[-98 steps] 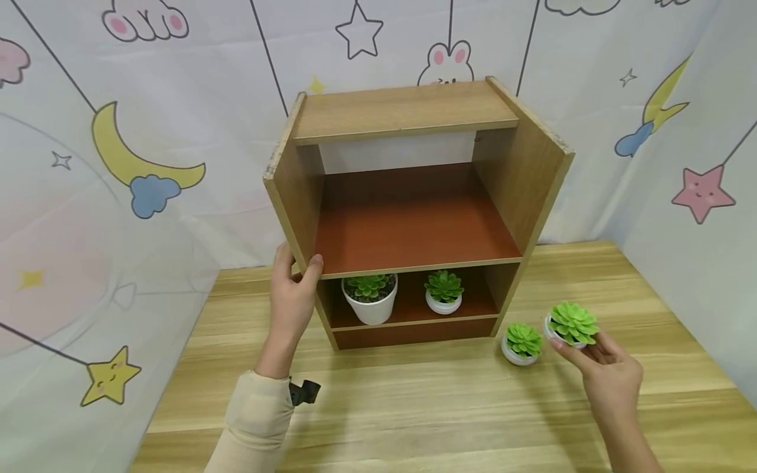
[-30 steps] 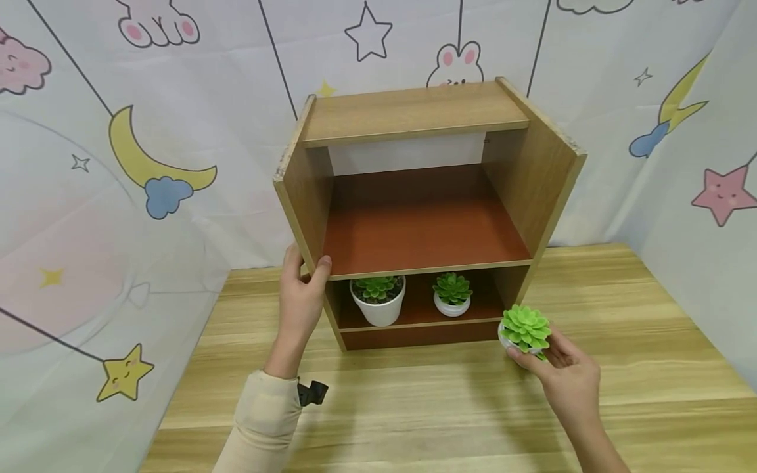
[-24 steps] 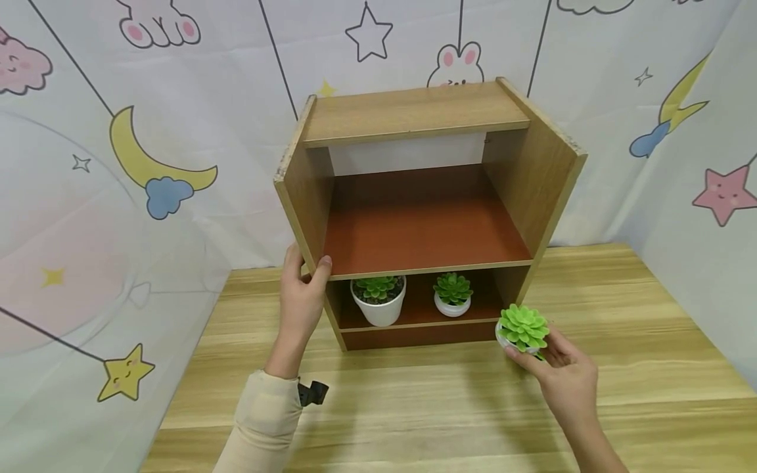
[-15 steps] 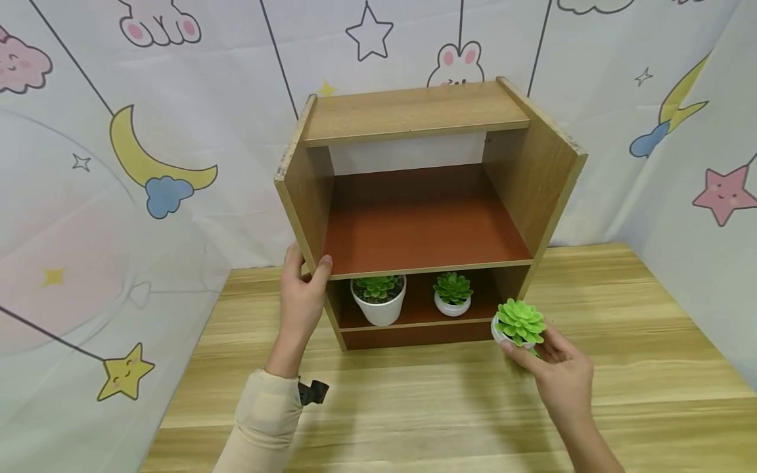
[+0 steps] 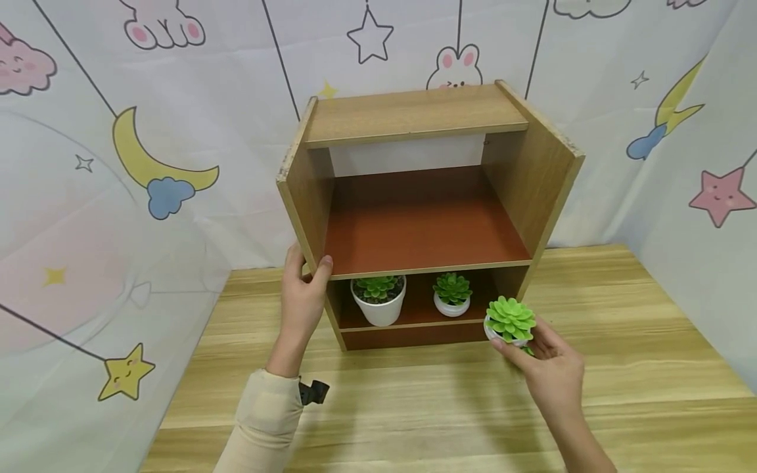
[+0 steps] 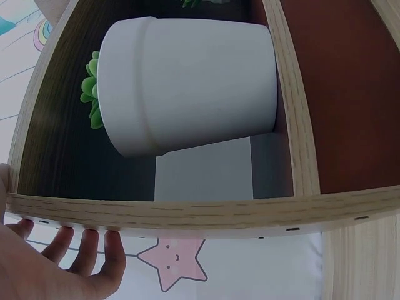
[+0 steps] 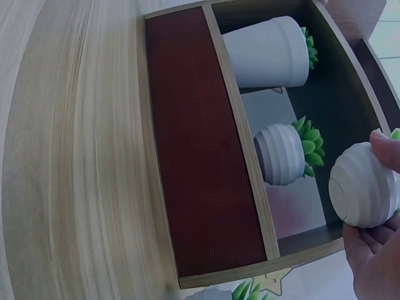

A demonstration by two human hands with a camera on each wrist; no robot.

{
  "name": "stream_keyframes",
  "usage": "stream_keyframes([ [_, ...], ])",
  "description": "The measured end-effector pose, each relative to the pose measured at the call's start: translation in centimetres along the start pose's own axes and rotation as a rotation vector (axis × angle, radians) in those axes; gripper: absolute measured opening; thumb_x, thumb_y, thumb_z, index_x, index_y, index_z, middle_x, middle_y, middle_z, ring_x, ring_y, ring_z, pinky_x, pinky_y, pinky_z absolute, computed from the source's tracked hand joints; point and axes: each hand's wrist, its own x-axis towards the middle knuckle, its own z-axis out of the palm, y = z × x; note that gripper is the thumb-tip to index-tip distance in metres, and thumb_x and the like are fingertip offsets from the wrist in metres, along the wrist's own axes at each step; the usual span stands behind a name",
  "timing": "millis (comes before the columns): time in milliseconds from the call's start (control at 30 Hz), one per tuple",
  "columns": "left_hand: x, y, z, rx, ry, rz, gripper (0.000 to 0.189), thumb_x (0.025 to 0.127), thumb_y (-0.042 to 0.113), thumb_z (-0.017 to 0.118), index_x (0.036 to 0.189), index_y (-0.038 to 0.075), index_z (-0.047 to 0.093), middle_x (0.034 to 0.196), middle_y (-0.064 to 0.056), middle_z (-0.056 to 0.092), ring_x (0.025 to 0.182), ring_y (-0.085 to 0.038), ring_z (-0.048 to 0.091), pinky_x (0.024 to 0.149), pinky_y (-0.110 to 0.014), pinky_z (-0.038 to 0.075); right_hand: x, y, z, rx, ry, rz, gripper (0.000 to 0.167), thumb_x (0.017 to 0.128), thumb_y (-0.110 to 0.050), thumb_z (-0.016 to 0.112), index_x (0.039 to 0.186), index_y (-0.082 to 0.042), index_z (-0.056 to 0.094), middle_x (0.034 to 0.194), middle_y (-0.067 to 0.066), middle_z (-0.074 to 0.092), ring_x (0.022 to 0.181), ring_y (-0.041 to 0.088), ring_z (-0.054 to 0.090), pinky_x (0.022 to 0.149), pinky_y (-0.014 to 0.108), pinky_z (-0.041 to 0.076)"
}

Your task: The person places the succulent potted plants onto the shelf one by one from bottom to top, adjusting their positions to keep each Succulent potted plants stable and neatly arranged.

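Observation:
A small potted succulent (image 5: 511, 318) with bright green leaves is in my right hand (image 5: 554, 376), thumb on one side of its white ribbed pot and fingers on the other. It is held in front of the lower right corner of the wooden shelf unit (image 5: 426, 226). My left hand (image 5: 300, 299) grips the unit's left side panel, thumb at the front edge; in the left wrist view its fingers (image 6: 114, 259) lie along the outer face. On the lower shelf stand a succulent in a larger white pot (image 5: 381, 309) and a small potted succulent (image 5: 452, 295).
Another small potted succulent (image 7: 209, 294) stands on the wooden table (image 5: 414, 407) beside the unit's right side, nearly all hidden behind the right hand in the head view. A patterned curtain (image 5: 177, 230) hangs behind and along the sides.
My right hand has carried its succulent leftward from the table's right side, past the standing one, to the unit's lower right corner. The left hand keeps its grip on the side panel.

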Motion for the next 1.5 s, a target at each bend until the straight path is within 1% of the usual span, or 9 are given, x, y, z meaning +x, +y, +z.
stream_keyframes([
  [100, 0.0, 0.2, 0.0, -0.002, 0.001, -0.011, 0.049, 0.098, 0.006, 0.057, 0.146, 0.008, 0.046, 0.14, -0.012, 0.045, 0.121, -0.023, 0.046, 0.087, -0.045, 0.046, 0.0, -0.1, 0.2, 0.003, -0.008, -0.001, 0.067, 0.065, 0.003, 0.09, 0.127, -0.004, 0.066, 0.125, 0.016, 0.063, 0.113, 0.017, 0.061, 0.089, 0.022, 0.047],
  [200, 0.3, -1.5, -0.1, -0.005, 0.006, 0.009, 0.049, 0.098, 0.012, 0.059, 0.146, 0.015, 0.047, 0.14, -0.006, 0.045, 0.121, -0.021, 0.046, 0.088, -0.046, 0.046, -0.1, -0.3, 0.6, -0.005, -0.018, -0.007, 0.068, 0.065, 0.003, 0.09, 0.128, -0.003, 0.065, 0.127, 0.018, 0.061, 0.117, 0.02, 0.059, 0.09, 0.023, 0.046],
  [367, 0.2, -1.7, -0.2, 0.002, 0.004, 0.022, 0.048, 0.098, 0.018, 0.059, 0.145, 0.02, 0.049, 0.137, 0.0, 0.047, 0.119, -0.017, 0.047, 0.086, -0.045, 0.048, -0.2, -0.5, 1.2, -0.016, -0.033, -0.017, 0.068, 0.065, 0.001, 0.09, 0.128, -0.003, 0.065, 0.128, 0.017, 0.061, 0.117, 0.021, 0.059, 0.09, 0.022, 0.046],
  [667, 0.2, -1.5, -0.1, 0.008, 0.0, 0.017, 0.048, 0.098, 0.018, 0.059, 0.145, 0.02, 0.049, 0.138, -0.001, 0.046, 0.119, -0.019, 0.047, 0.085, -0.044, 0.048, -0.7, -1.1, 2.3, 0.043, -0.041, -0.007, 0.068, 0.066, 0.001, 0.09, 0.128, -0.002, 0.064, 0.128, 0.017, 0.06, 0.115, 0.016, 0.059, 0.091, 0.02, 0.045],
  [833, 0.2, -1.5, -0.1, 0.006, 0.003, 0.025, 0.046, 0.099, 0.018, 0.059, 0.144, 0.019, 0.05, 0.137, -0.002, 0.047, 0.119, -0.019, 0.047, 0.085, -0.046, 0.047, -0.7, -1.3, 2.9, 0.065, -0.038, -0.032, 0.069, 0.065, 0.003, 0.09, 0.129, -0.002, 0.064, 0.127, 0.019, 0.06, 0.112, 0.015, 0.061, 0.089, 0.02, 0.046],
  [967, 0.2, -1.5, -0.1, 0.012, 0.004, 0.022, 0.047, 0.099, 0.018, 0.058, 0.145, 0.02, 0.05, 0.137, -0.002, 0.047, 0.119, -0.019, 0.047, 0.085, -0.045, 0.048, -0.9, -1.4, 3.2, 0.065, -0.036, -0.06, 0.066, 0.066, 0.002, 0.09, 0.128, -0.004, 0.065, 0.125, 0.014, 0.063, 0.11, 0.015, 0.062, 0.09, 0.021, 0.047],
  [1300, 0.2, -1.7, -0.2, 0.015, 0.005, 0.011, 0.048, 0.099, 0.017, 0.058, 0.145, 0.019, 0.049, 0.139, -0.001, 0.046, 0.12, -0.019, 0.047, 0.085, -0.045, 0.048, -0.8, -1.8, 3.5, 0.092, -0.03, -0.088, 0.066, 0.067, 0.004, 0.089, 0.128, -0.004, 0.065, 0.126, 0.015, 0.062, 0.114, 0.017, 0.061, 0.091, 0.023, 0.046],
  [1433, 0.2, -1.3, -0.1, 0.008, 0.003, 0.0, 0.049, 0.099, 0.011, 0.057, 0.146, 0.014, 0.047, 0.14, -0.007, 0.045, 0.12, -0.022, 0.046, 0.086, -0.046, 0.047, -0.8, -2.1, 3.6, 0.082, -0.034, -0.097, 0.066, 0.067, 0.002, 0.089, 0.128, -0.004, 0.064, 0.125, 0.015, 0.063, 0.113, 0.017, 0.061, 0.09, 0.023, 0.047],
  [1500, 0.0, -0.2, 0.0, 0.009, -0.003, -0.007, 0.049, 0.099, 0.008, 0.056, 0.147, 0.009, 0.045, 0.14, -0.012, 0.044, 0.12, -0.024, 0.046, 0.087, -0.046, 0.046, -0.7, -2.2, 3.6, 0.076, -0.036, -0.102, 0.067, 0.067, 0.003, 0.089, 0.129, -0.003, 0.064, 0.125, 0.015, 0.062, 0.112, 0.017, 0.061, 0.089, 0.022, 0.047],
])
